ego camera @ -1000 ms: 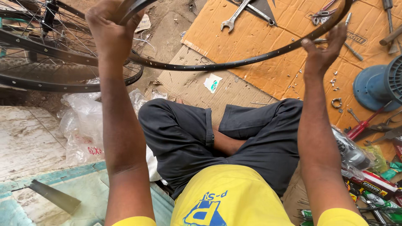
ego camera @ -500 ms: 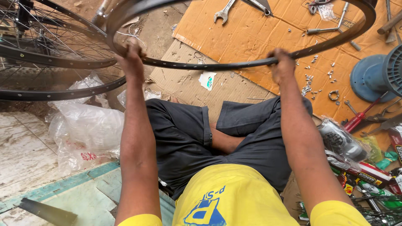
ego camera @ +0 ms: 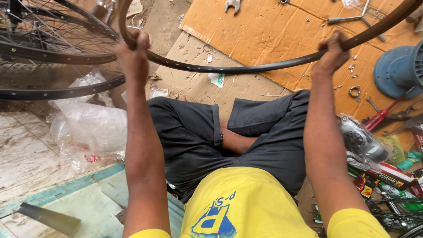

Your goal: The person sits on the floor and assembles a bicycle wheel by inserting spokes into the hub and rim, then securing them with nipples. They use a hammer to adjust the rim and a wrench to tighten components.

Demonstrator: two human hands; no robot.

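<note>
I sit cross-legged in dark trousers and a yellow shirt, arms stretched forward. A bare dark bicycle rim (ego camera: 229, 68), without spokes, hangs in the air in front of me, and its near arc curves between my hands. My left hand (ego camera: 132, 53) is closed around the rim's left side. My right hand (ego camera: 332, 53) grips the rim's right side, where it rises toward the top right corner. The rest of the rim runs out of the frame at the top.
Spoked bicycle wheels (ego camera: 53, 57) lie at the upper left. Cardboard sheets (ego camera: 273, 31) cover the floor ahead, with a wrench (ego camera: 231, 5), a three-way tool (ego camera: 357, 18) and small parts. A blue fan base (ego camera: 398, 72), a red tool (ego camera: 381, 117) and packets sit at the right. Clear plastic bags (ego camera: 88, 128) lie left.
The rim has come down and toward me. Both hands have shifted along it and closed fully around it; a second ago my right hand was only touching it with fingers spread.
</note>
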